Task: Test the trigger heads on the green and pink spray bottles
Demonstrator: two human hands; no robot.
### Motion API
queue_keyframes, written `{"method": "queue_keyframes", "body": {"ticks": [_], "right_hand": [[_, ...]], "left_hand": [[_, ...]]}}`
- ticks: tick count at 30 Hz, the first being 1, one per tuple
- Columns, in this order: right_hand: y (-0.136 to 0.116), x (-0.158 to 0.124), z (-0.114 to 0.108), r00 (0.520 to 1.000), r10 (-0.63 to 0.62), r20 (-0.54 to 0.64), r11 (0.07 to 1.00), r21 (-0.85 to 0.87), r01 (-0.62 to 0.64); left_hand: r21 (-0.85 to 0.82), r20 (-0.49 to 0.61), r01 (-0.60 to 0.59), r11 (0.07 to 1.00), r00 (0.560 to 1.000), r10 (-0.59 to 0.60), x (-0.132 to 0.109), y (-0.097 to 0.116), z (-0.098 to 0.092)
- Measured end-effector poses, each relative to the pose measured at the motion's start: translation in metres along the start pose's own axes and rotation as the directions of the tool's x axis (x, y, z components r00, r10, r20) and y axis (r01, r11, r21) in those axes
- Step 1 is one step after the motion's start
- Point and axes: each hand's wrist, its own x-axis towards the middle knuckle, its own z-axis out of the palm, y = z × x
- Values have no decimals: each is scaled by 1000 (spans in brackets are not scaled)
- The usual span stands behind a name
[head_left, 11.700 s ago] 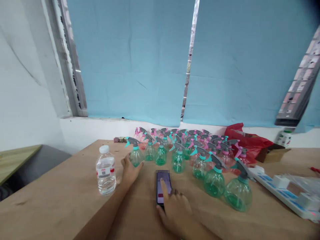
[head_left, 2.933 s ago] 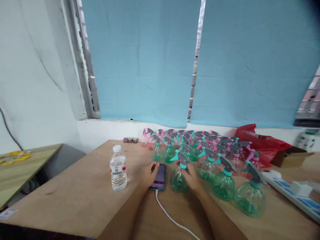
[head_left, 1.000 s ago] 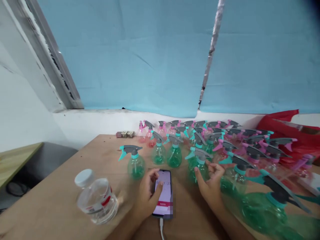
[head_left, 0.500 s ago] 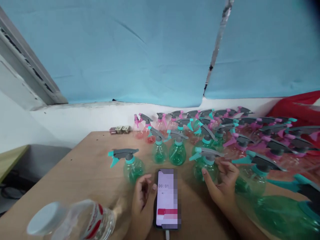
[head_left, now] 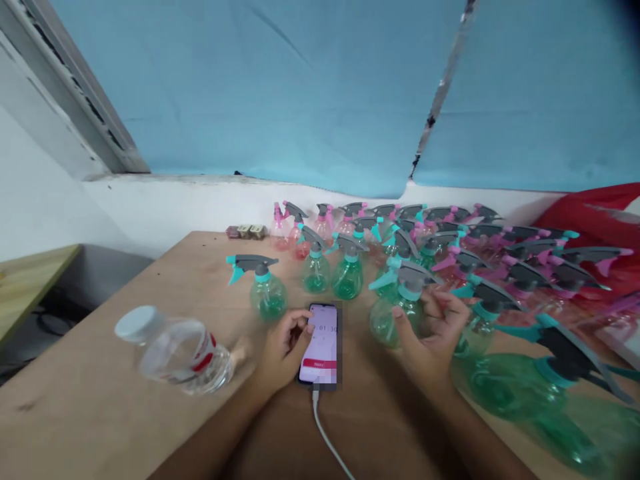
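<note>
My left hand [head_left: 287,343] lies at the left edge of a phone [head_left: 320,340], with its fingers loosely curled and apart. Its thumb and index fingertip overlap the phone's upper left side; whether they touch it I cannot tell. My right hand [head_left: 430,333] is closed on a clear green spray bottle [head_left: 387,320] with a grey and turquoise trigger head. The thumb lies across the bottle's front and the other fingers are bent at its right side. Left of the phone, another green spray bottle [head_left: 269,297] stands upright.
Several green and pink spray bottles [head_left: 347,277] crowd the back and right of the wooden table [head_left: 165,287]. A clear bottle with a white cap [head_left: 187,353] lies at the left. Small boxes [head_left: 245,231] sit at the back edge. A white cable [head_left: 323,427] runs from the phone.
The view has shifted, so the table sits higher in the picture. My left hand has come over the phone's upper left edge. My right hand stays at the same spray bottle.
</note>
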Motion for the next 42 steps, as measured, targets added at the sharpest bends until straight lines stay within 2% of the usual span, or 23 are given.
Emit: {"method": "queue_keyframes", "body": {"ticks": [3, 9, 15, 20, 23, 29, 31, 33, 35, 39, 42], "right_hand": [[-6, -4, -2, 1000, -13, 25, 1000, 15, 13], [-1, -9, -1, 997, -29, 72, 998, 59, 25], [4, -8, 9, 999, -36, 14, 999, 39, 35], [11, -13, 13, 996, -28, 90, 999, 32, 26], [13, -16, 12, 995, -37, 97, 998, 45, 33], [15, -18, 9, 990, -71, 119, 997, 32, 67], [16, -17, 8, 991, -59, 124, 998, 39, 54], [17, -14, 6, 983, -28, 180, 998, 58, 18], [17, -11, 2, 954, 9, 299, 997, 66, -30], [6, -5, -7, 855, 47, 516, 992, 73, -99], [-11, -4, -13, 751, 2, 660, 985, 130, -116]], "left_hand": [[37, -7, -23, 999, 1000, 24, 2, 3, 2], [77, 11, -94, 993, 996, 93, 5, 2, 6], [86, -2, -133, 987, 991, 134, 10, -1, 5], [127, -32, -170, 977, 984, 175, 12, -2, 9], [170, -50, -199, 965, 976, 210, 9, 1, 12], [119, -138, -164, 979, 974, 180, 7, 3, 14], [128, -127, -170, 977, 974, 186, 10, 1, 13], [160, -101, -186, 969, 974, 204, 14, -1, 12], [190, -77, -204, 960, 972, 221, 18, -2, 10], [219, -57, -226, 949, 968, 243, 19, -2, 7], [278, -22, -227, 933, 970, 243, 13, -2, 5]]}}
